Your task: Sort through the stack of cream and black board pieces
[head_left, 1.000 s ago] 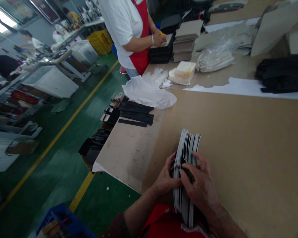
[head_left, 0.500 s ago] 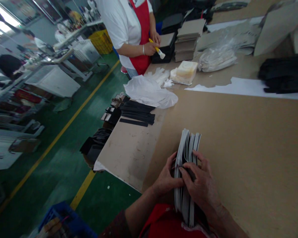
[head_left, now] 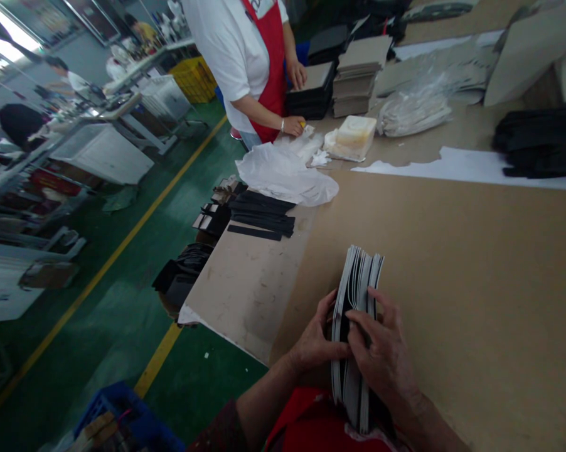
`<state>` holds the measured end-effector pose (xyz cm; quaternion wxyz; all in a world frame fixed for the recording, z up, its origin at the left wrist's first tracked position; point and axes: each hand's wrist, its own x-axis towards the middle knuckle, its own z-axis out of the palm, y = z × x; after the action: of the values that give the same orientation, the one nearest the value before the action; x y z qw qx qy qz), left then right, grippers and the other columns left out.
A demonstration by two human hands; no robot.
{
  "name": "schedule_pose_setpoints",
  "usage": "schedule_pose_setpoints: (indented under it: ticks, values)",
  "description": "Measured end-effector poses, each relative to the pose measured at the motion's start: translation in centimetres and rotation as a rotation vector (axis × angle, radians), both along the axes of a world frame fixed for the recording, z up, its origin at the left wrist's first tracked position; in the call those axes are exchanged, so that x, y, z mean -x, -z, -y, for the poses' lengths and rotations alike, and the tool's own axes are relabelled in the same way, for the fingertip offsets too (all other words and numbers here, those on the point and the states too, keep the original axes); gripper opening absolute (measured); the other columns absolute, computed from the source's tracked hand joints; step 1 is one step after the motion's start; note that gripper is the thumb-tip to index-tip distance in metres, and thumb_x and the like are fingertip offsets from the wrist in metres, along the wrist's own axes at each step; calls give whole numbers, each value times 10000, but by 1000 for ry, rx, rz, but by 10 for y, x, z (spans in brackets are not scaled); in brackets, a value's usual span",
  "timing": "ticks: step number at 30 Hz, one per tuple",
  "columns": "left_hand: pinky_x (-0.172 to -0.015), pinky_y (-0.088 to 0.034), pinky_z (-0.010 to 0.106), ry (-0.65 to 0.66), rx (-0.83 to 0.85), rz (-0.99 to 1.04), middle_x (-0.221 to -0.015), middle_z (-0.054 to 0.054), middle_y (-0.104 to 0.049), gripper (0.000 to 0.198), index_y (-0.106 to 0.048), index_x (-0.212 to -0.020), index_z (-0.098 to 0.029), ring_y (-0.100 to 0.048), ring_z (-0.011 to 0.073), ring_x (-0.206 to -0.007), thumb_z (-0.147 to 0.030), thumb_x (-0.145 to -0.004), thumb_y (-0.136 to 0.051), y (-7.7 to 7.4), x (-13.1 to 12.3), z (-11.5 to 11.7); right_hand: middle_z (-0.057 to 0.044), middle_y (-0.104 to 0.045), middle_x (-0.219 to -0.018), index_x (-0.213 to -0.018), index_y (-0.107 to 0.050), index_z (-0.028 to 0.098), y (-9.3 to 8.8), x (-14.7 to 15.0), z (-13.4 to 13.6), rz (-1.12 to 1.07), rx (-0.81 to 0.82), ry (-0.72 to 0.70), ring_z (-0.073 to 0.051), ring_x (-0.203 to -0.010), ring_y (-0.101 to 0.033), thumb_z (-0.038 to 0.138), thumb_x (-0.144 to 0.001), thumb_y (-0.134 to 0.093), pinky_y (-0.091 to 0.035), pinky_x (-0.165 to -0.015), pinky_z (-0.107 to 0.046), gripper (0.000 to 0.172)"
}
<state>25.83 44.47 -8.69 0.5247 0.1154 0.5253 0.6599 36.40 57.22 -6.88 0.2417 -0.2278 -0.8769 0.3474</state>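
Note:
A stack of thin sheets (head_left: 358, 282), dark-faced with pale edges, stands on edge at the near side of the table, against my red apron. My left hand (head_left: 318, 336) grips its left side, thumb across the edges and fingers behind. From the right, my right hand (head_left: 381, 345) holds the stack, with thumb and forefinger at the sheet edges near a dark gap on the left part. The far fingertips of both hands are partly hidden by the sheets.
Black strips (head_left: 261, 216) and a white plastic bag (head_left: 287, 176) lie at the table's left edge. Beyond are a yellowish-white block (head_left: 351, 138), grey board stacks (head_left: 356, 81) and a black pile (head_left: 539, 141). A co-worker in a red apron (head_left: 271, 69) stands across the corner.
The dark gap between the sheets has shifted left, and my right fingertips moved slightly with the edges. The co-worker's hand with the yellow-handled brush has lowered toward the white plastic.

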Motion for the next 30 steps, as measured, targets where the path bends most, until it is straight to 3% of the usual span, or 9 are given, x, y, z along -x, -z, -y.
schedule_pose_setpoints:
  ticks: [5, 11, 30]
  values:
    - [-1240, -293, 505, -62, -98, 120, -1587, 59, -483, 955, -393, -1543, -313, -402, 346, -1486, -185, -691, -806, 1, -1, 1, -154, -446, -1450, -1023, -717, 212, -5, 1, -3, 21, -16, -42, -363, -1311, -490, 255, -958, -564, -524, -1009, -638, 171]
    - [-1226, -302, 481, -81, -120, 177, -1590, 37, -481, 874, -426, -1535, -320, -444, 333, -1453, -146, -728, -713, 5, -4, 2, -163, -462, -1441, -993, -725, 206, -6, 2, -3, 49, -26, -19, -370, -1294, -502, 405, -963, -621, -522, -1002, -641, 227]
    - [-1204, -331, 475, -104, -101, 185, -1567, 48, -500, 841, -446, -1512, -325, -495, 321, -1400, -161, -743, -744, 3, -6, 0, -155, -480, -1425, -940, -719, 217, -7, 6, -3, 51, -23, -15, -354, -1304, -496, 338, -948, -621, -507, -1026, -620, 156]
